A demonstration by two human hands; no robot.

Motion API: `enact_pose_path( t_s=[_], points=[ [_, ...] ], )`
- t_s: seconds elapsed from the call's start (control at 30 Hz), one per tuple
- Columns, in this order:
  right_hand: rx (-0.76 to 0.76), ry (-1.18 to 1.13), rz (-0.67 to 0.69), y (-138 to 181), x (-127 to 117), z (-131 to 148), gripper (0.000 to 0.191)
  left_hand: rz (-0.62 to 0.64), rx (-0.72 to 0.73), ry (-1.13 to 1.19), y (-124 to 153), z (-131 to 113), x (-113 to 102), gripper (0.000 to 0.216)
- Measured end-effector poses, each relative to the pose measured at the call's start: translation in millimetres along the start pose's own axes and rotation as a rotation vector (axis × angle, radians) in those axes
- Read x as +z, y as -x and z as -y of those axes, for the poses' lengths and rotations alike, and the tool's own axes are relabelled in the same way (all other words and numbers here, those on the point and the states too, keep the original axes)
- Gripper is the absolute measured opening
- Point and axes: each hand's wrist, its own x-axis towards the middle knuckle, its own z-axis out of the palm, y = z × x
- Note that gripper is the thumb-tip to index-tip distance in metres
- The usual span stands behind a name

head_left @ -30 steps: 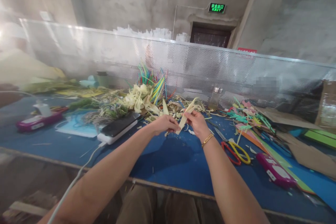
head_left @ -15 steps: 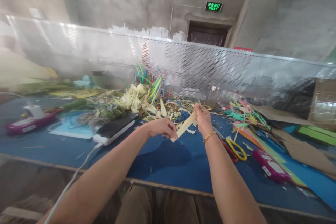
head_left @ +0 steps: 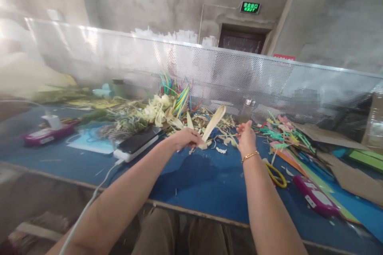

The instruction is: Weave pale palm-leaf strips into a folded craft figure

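Observation:
Between the fingers of my left hand (head_left: 189, 138) is the lower end of a pale corn husk strip (head_left: 213, 122), which stands tilted up to the right. My right hand (head_left: 247, 135) is apart from the strip, off to its right, with fingers spread and nothing seen in them. A bracelet circles that wrist. Behind both hands lies a heap of dry husk scraps (head_left: 229, 121), and a bunch of pale husks (head_left: 160, 108) is piled to the left. Yellow-handled scissors (head_left: 277, 176) lie beside my right forearm, partly hidden by it.
On the left are a power bank with a phone on it (head_left: 137, 143), its white cable (head_left: 98, 193), and a purple power strip (head_left: 49, 133). A second purple power strip (head_left: 315, 195), coloured paper and cardboard (head_left: 350, 173) lie right. A glass bottle (head_left: 247, 109) stands before the perforated metal screen (head_left: 206, 71).
My right hand has let go of the strip and moved right, its fingers opening. The strip's free end now points up from my left hand. The view has shifted slightly left.

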Motion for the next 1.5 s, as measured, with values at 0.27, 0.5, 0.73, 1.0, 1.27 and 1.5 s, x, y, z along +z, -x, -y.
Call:
enact_pose_path(
  t_s=[0.27,0.5,0.73,1.0,1.27,1.5],
  points=[
    [0.275,0.057,0.718,64,45,-19,0.043,-0.155,0.032,0.173,-5,4,8,0.023],
    [0.234,-0.136,0.517,68,48,-26,0.033,-0.042,0.014,0.044,-1,9,24,0.016],
    [0.256,-0.336,0.447,69,49,-14,0.033,0.034,-0.014,0.018,5,8,34,0.021],
    [0.246,-0.359,0.469,70,48,-3,0.031,0.126,0.004,-0.037,14,5,36,0.027],
    [0.253,-0.121,0.651,90,52,2,0.034,0.083,0.338,0.321,19,-12,30,0.036],
    [0.371,0.040,0.844,103,52,1,0.036,0.103,0.253,0.431,11,0,34,0.029]
  ],
)
